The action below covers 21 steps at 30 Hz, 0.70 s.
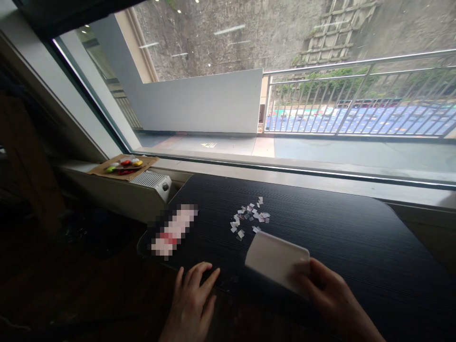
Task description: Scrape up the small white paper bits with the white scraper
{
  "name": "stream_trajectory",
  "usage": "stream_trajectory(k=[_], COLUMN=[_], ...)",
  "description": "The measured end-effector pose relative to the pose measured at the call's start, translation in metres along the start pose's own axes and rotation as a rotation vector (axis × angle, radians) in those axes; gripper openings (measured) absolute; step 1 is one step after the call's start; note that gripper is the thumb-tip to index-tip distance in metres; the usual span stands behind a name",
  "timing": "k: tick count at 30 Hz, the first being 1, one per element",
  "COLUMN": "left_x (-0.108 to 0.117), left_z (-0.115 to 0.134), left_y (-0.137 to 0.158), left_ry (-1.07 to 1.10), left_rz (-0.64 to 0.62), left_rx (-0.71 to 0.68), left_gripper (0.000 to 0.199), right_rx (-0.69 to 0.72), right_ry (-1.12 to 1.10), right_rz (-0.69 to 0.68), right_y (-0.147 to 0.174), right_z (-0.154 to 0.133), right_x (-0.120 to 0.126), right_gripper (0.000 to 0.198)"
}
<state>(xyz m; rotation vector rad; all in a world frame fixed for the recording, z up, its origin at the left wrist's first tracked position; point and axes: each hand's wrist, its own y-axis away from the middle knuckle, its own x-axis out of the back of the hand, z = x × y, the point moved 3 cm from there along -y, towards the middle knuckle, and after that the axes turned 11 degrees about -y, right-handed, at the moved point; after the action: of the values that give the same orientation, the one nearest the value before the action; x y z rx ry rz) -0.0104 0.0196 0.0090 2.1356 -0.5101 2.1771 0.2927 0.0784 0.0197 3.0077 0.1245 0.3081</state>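
My right hand (326, 289) grips a pale, thin rectangular piece with rounded corners (276, 259) by its right end. The piece is tilted above the near part of the dark table (338, 228), and I cannot tell whether it is a tray or a lid. Just beyond its far left corner lie several small whitish and clear scraps (249, 213) in a loose scatter. My left hand (194, 294) is at the table's near edge with its fingers spread, holding nothing. A pixelated pink and red strip (174, 232) lies on the table's left side, beyond my left hand.
Behind the table runs a window sill (285, 183) under a large window. On the left, a brown paper sheet (103, 166) with small colourful items (126, 164) rests on a ledge beside a white grilled unit (153, 183). A metal railing (338, 109) stands outside.
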Motion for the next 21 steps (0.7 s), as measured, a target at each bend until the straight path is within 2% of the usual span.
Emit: stream_trajectory(k=[2, 6, 11, 15, 17, 21], left_x=[0.001, 0.0, -0.001, -0.003, -0.005, -0.005], left_z=[0.0, 0.001, 0.001, 0.0, 0.0, 0.0], left_y=[0.0, 0.0, 0.001, 0.003, 0.003, 0.004], left_ry=[0.006, 0.02, 0.018, -0.004, -0.011, -0.011], left_rz=[0.003, 0.013, 0.002, 0.001, 0.006, 0.022], left_rx=[0.007, 0.008, 0.006, -0.009, -0.019, -0.018], left_gripper=[0.056, 0.058, 0.059, 0.059, 0.056, 0.058], right_rx=[0.028, 0.041, 0.025, 0.043, 0.085, 0.192], right_ry=[0.047, 0.087, 0.051, 0.085, 0.141, 0.176], right_rz=[0.044, -0.017, -0.173, -0.266, -0.239, -0.011], right_y=[-0.014, -0.029, -0.011, 0.007, 0.006, -0.021], right_z=[-0.003, -0.006, -0.004, -0.01, -0.017, -0.033], right_x=[0.002, -0.008, -0.026, -0.024, -0.019, -0.012], right_gripper=[0.027, 0.019, 0.017, 0.017, 0.018, 0.02])
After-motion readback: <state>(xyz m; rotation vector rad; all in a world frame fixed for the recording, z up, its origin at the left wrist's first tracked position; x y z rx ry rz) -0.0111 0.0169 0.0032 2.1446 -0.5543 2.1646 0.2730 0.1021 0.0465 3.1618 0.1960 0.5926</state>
